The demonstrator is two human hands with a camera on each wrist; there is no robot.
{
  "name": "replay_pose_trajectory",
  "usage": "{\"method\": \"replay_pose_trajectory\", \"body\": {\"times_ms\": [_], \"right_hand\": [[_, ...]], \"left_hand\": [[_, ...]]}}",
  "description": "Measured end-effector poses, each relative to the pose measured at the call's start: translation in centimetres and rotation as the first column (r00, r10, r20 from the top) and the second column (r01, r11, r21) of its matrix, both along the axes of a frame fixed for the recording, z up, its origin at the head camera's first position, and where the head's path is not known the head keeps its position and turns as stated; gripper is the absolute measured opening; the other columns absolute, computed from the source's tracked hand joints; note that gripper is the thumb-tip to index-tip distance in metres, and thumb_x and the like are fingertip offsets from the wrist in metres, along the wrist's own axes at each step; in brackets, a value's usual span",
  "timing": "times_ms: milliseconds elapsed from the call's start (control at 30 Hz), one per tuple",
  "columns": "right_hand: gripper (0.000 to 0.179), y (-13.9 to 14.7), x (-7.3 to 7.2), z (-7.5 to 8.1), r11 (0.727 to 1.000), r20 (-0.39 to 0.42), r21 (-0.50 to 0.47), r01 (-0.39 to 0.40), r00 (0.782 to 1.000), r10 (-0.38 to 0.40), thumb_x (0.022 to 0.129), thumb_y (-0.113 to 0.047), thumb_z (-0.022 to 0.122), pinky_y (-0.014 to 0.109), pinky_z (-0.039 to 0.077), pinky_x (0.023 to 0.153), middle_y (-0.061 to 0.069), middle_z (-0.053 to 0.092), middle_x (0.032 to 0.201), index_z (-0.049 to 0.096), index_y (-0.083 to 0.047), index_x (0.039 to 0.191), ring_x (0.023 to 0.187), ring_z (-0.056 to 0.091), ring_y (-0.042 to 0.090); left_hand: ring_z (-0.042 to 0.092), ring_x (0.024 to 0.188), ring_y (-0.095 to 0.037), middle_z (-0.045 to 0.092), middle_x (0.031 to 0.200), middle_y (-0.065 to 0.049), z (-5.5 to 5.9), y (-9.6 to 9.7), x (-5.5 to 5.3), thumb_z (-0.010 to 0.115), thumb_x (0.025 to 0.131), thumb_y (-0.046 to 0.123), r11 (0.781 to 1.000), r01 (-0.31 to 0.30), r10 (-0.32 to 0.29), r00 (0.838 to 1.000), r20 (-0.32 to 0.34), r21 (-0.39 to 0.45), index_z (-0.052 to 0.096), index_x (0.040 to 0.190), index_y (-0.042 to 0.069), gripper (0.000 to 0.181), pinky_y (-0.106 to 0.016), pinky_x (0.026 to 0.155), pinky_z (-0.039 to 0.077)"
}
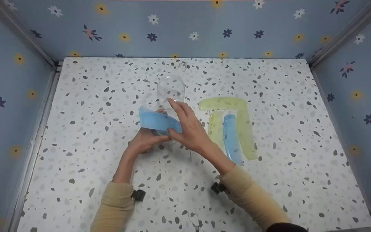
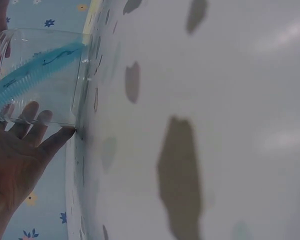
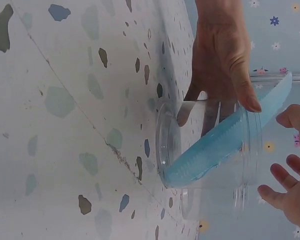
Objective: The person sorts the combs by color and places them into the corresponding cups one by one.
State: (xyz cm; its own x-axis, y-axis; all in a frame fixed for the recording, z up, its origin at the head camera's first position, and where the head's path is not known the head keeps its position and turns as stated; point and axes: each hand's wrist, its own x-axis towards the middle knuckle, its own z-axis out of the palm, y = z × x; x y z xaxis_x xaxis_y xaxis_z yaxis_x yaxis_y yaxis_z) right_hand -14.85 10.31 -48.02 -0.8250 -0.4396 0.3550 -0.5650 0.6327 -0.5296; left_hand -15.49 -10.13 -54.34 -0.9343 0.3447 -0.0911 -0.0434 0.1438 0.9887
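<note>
A clear round jar (image 3: pixel 210 175) stands upright on the table, with my left hand (image 1: pixel 145 140) gripping its side, thumb near the rim. Slanting inside it is a translucent blue comb (image 1: pixel 159 120) with fine teeth along one edge; its lower end is near the jar's bottom and its upper end sticks out past the rim. My right hand (image 3: pixel 295 175) hovers beside the jar's mouth, fingers spread and apart from the comb in the right wrist view. From the head view, that hand overlaps the comb's right end.
Another clear round container (image 1: pixel 171 85) stands just behind the jar. To the right lie several flat translucent pieces: a blue comb (image 1: pixel 232 138), a yellow one (image 1: pixel 216 127) beside it, and yellow ones (image 1: pixel 246 129) around them. Blue flowered panels (image 1: pixel 185 25) border the speckled table (image 1: pixel 285 177).
</note>
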Motion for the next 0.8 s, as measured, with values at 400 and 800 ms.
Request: {"method": "replay_pose_trajectory", "body": {"times_ms": [400, 800], "right_hand": [[0.081, 1.9, -0.1, -0.4, 0.999, 0.008, -0.034, 0.029, 1.0, -0.029, 0.095, -0.035, 0.074, 0.037, 0.058, 0.099, 0.009, 0.05, 0.146, 0.031, -0.019, 0.162, 0.129, 0.056, 0.021], [0.074, 5.1, -0.4, -0.8, 0.991, 0.029, -0.027, 0.128, 0.991, -0.128, 0.097, -0.035, 0.071, 0.042, 0.061, 0.084, 0.007, 0.051, 0.147, 0.035, -0.021, 0.16, 0.128, 0.059, 0.023]], "left_hand": [[0.04, 0.15, -0.031, 0.038, 0.165, -0.007, -0.4, -0.2, 0.0, 0.089, 0.078, 0.015, 1.0, 0.009, -0.01, 1.0, -0.027, -0.023, 0.031, 0.16, 0.019, 0.101, -0.051, 0.129, 0.026], [0.038, 0.151, -0.029, 0.039, 0.165, -0.006, -0.4, -0.2, 0.0, 0.09, 0.077, 0.013, 1.0, 0.008, -0.008, 1.0, -0.014, 0.005, 0.031, 0.16, 0.02, 0.102, -0.049, 0.13, 0.023]]}}
